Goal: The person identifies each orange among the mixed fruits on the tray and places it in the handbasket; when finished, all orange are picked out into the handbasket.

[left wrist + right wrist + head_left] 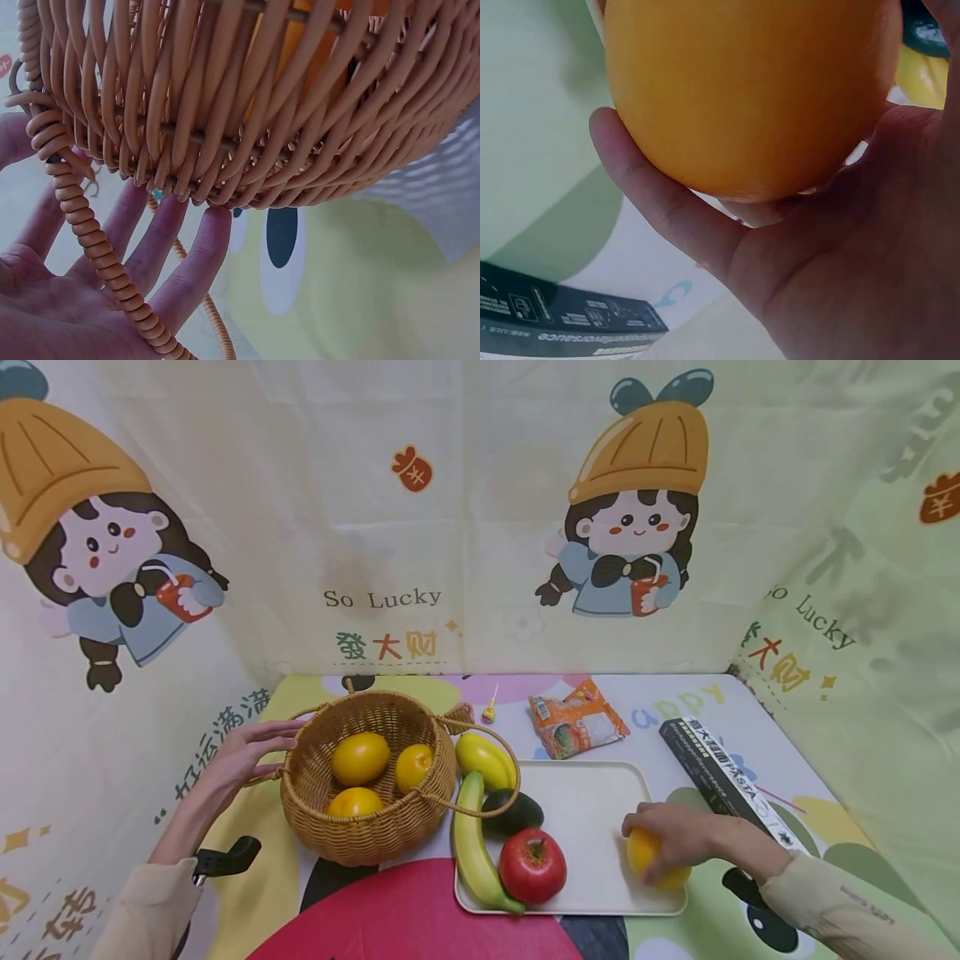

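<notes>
My right hand [671, 842] grips an orange [647, 853] at the right end of a white tray [585, 802]. The right wrist view shows the orange [754, 90] large, with fingers and thumb around it. At the left, my left hand [251, 752] touches the side of a wicker basket [360, 839]. Its fingers are extended, with fingertips on the weave and a coiled handle [101, 251] across the palm in the left wrist view. Inside the basket lie several yellow-orange fruits [360, 758]. On the tray are a banana [472, 843], a red apple [532, 866], a dark avocado [513, 812] and a yellow fruit [486, 762].
Behind the tray lies an orange snack packet [579, 720], with a lollipop [489, 710] to its left. A black pasta box [723, 777] lies at the right, partly behind the right forearm. The basket's other handle [513, 760] overhangs the tray's left side. Printed cloth walls [495, 543] enclose the table.
</notes>
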Motion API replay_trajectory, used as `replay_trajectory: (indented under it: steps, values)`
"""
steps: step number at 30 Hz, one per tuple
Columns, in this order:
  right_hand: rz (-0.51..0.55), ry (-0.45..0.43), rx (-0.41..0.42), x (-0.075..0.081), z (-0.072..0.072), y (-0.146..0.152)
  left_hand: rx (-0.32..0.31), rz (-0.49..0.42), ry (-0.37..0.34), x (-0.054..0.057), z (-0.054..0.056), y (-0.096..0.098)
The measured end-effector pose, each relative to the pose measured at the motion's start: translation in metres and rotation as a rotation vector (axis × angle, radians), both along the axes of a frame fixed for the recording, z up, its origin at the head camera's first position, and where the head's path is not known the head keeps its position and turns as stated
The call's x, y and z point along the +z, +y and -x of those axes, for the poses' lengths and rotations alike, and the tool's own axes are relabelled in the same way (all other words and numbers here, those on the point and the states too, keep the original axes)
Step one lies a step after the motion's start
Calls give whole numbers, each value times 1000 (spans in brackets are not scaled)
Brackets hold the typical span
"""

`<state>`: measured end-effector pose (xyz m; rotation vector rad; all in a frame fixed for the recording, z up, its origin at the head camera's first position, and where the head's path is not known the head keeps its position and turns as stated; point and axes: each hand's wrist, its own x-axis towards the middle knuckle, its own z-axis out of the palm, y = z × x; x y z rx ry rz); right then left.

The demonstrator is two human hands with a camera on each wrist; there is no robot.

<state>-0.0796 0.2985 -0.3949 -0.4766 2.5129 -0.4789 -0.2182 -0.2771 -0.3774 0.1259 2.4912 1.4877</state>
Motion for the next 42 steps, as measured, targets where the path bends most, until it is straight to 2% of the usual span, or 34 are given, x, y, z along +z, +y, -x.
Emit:
replay_trajectory:
  steps: [9, 14, 22, 26, 32, 42]
  values:
    - [-33, 13, 31, -3, 2, 0, 3, 23, 3, 0, 0, 1]
    - [-46, 51, 66, 5, 7, -2, -2, 18, -1, -1, 1, 1]
    - [-48, 72, 75, 44, 30, -25, -6, -12, -6, 1, 0, 0]
    - [-55, 122, 138, 66, 47, -41, -9, 1, 2, 1, 0, 0]
    - [-87, 152, 198, 97, 71, -79, -4, 4, 4, 0, 0, 0]
    - [-56, 253, 308, 130, 104, -143, -8, -5, -11, -1, 2, 0]
